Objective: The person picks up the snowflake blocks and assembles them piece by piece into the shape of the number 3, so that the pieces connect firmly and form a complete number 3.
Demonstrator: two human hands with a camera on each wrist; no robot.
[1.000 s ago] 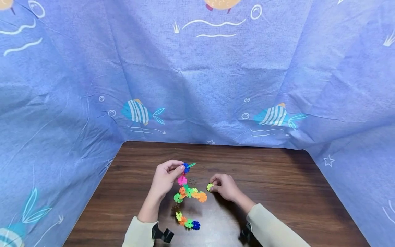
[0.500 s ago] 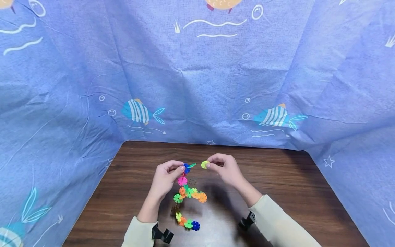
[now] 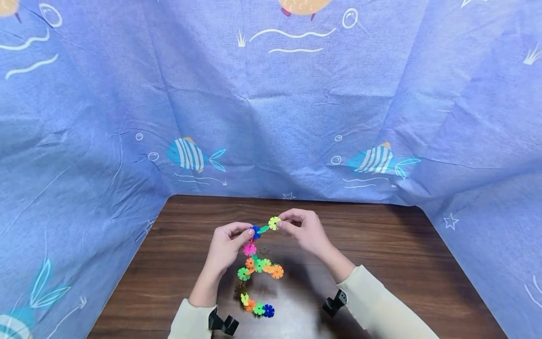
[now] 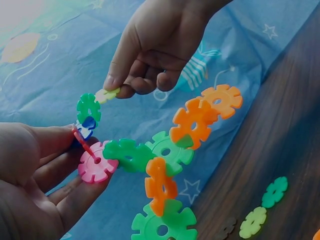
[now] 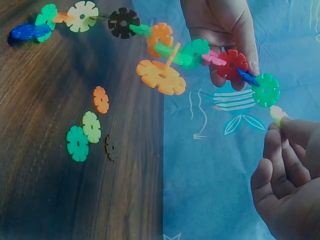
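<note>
My left hand pinches a blue slotted disc near the upper end of a chain of flower-shaped plastic interlocking discs. Beyond the blue piece sticks out a green disc. My right hand holds a yellow disc between thumb and forefinger, its edge meeting that green one. Whether their slots are engaged, I cannot tell. Below the left fingers the chain runs through red, pink, green and orange pieces, with a side branch of orange discs. A dark blue disc forms its near end.
On the brown wooden table lie loose discs: orange, yellow, green and a dark one. A blue fish-print cloth hangs around the back and sides.
My right hand has brought the yellow disc up from near the table and leftward to the green disc at the chain's end. The left hand has stayed nearly still.
</note>
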